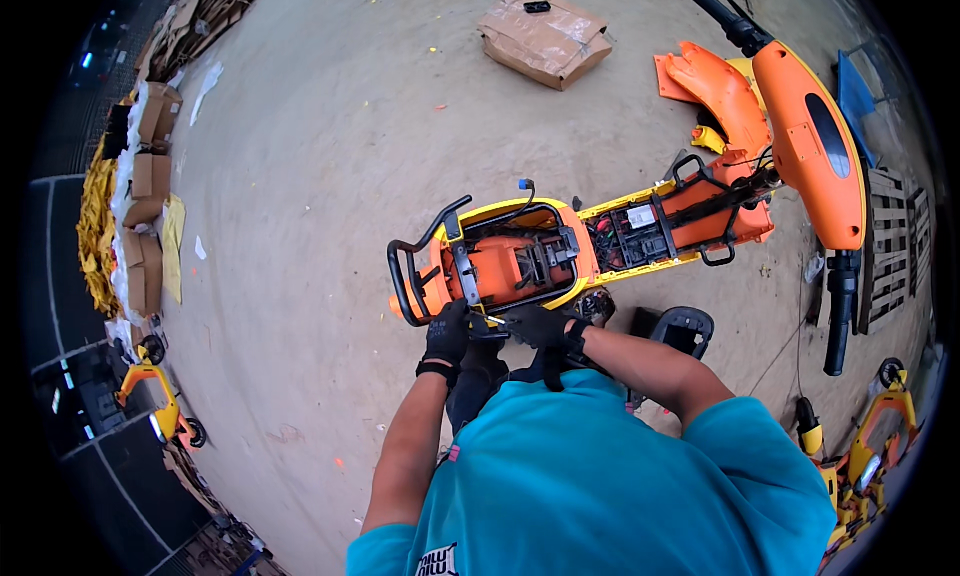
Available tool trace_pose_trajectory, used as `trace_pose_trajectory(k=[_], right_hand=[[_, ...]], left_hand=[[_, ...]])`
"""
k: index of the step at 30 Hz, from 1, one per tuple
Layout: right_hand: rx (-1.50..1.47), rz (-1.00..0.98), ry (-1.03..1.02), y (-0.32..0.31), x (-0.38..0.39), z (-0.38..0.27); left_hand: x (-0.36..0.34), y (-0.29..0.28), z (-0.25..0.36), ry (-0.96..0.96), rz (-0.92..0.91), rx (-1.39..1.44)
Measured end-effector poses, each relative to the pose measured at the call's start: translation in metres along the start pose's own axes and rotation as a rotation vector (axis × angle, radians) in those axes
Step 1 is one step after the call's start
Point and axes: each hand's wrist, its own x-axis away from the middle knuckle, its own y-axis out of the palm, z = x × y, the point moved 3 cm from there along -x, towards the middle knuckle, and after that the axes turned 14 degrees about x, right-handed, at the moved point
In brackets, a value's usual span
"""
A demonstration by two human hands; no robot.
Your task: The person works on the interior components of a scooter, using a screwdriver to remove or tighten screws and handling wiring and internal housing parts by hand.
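Observation:
An orange and yellow electric scooter (pixel 500 266) stands across in front of me with its seat area uncovered, showing a black metal frame and parts inside. My left hand (pixel 447 333), in a black glove, is closed at the near rear edge of the body, by the black rear rack (pixel 400 276). What its fingers hold is hidden. Just to the right, my right hand (pixel 538 326), also gloved, closes around a thin light-coloured tool (pixel 494 321) pointing toward the left hand. Its exact kind is too small to tell.
A flattened carton (pixel 545 41) with a small black part lies beyond the scooter. Orange body panels (pixel 715 91) rest near the handlebar (pixel 810 146). A black seat (pixel 683 331) sits by my right arm. Boxes (pixel 148 206) line the left; wooden pallets (pixel 890 246) stand right.

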Motion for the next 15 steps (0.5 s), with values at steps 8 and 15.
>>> trace_pose_trajectory(k=[8, 15], right_hand=[[0.236, 0.181, -0.185, -0.001, -0.004, -0.005], [0.312, 0.258, -0.197, 0.003, -0.009, 0.007]], left_hand=[[-0.006, -0.003, -0.004, -0.015, -0.086, -0.018], [-0.006, -0.005, -0.012, 0.054, -0.134, 0.008]])
